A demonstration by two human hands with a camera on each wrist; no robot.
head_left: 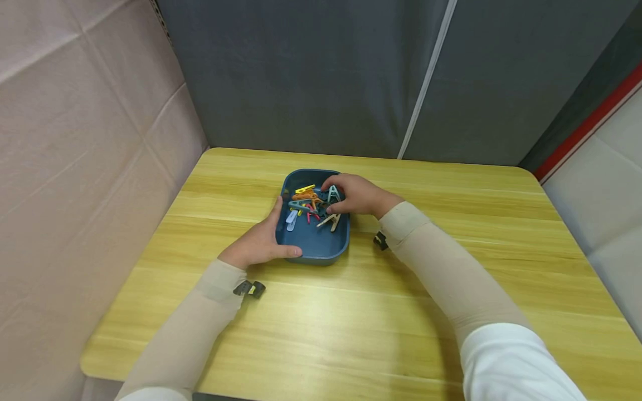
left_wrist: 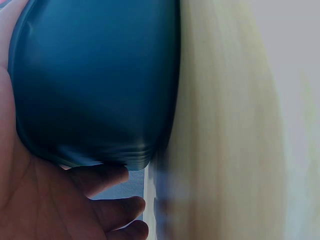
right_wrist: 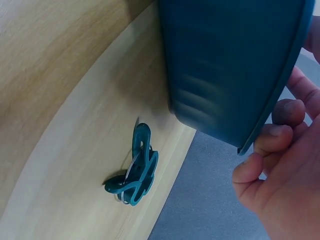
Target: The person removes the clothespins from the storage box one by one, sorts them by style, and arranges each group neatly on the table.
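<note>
1. Looking down from the head camera, I see the wooden desk (head_left: 451,223) filling most of the view, with grey and pink fabric walls behind and beside it.
2. My blue tray (head_left: 321,245) sits near the middle of the desk, toward the far edge, and holds a heap of coloured clips (head_left: 313,207).
3. My left hand (head_left: 261,242) presses against the tray's near left wall, thumb along the front edge and fingers (left_wrist: 107,177) lying fairly straight against the tray's side.
4. My right hand (head_left: 356,195) reaches over the tray's right rim, fingers (right_wrist: 272,137) curled over the edge among the clips; whether they pinch a clip I cannot tell.
5. My right wrist camera shows one teal clip (right_wrist: 136,167) lying alone on the desk, just beside the tray's outer wall.
</note>
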